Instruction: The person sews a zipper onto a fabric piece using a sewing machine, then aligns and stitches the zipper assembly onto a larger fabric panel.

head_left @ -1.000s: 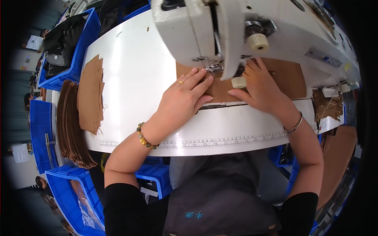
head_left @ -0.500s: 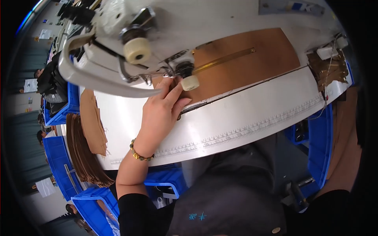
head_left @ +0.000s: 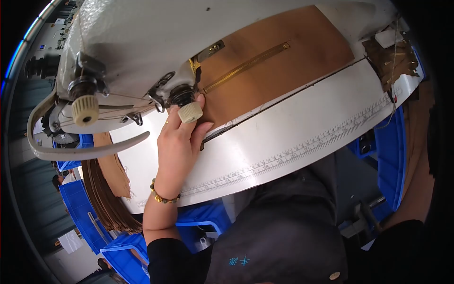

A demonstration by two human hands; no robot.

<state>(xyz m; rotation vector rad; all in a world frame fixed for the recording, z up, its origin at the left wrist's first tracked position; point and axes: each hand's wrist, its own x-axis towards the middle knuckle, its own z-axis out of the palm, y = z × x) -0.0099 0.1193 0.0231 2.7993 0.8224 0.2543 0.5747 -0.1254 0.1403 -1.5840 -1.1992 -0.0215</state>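
My left hand (head_left: 178, 137), with a beaded bracelet (head_left: 164, 198) on its wrist, lies at the near left end of a brown leather panel (head_left: 279, 80). A brass zipper (head_left: 246, 67) runs along the middle of the panel. The thumb is spread from the other fingers, which rest on the leather and are partly hidden behind the cream knob (head_left: 190, 112) of a white sewing machine (head_left: 137, 52). My right forearm (head_left: 410, 201) reaches up along the right edge; the right hand itself does not show.
A ruler scale (head_left: 283, 161) is printed along the table's front. Stacked brown leather pieces (head_left: 106, 199) stand at the left, beside blue bins (head_left: 82, 208). Another blue bin (head_left: 391, 161) and brown scraps (head_left: 392, 61) are at the right. A curved lever (head_left: 94, 152) juts out at left.
The view has shifted, bringing the machine head nearer and showing more of the zipper. My left hand stays on the near left part of the panel.
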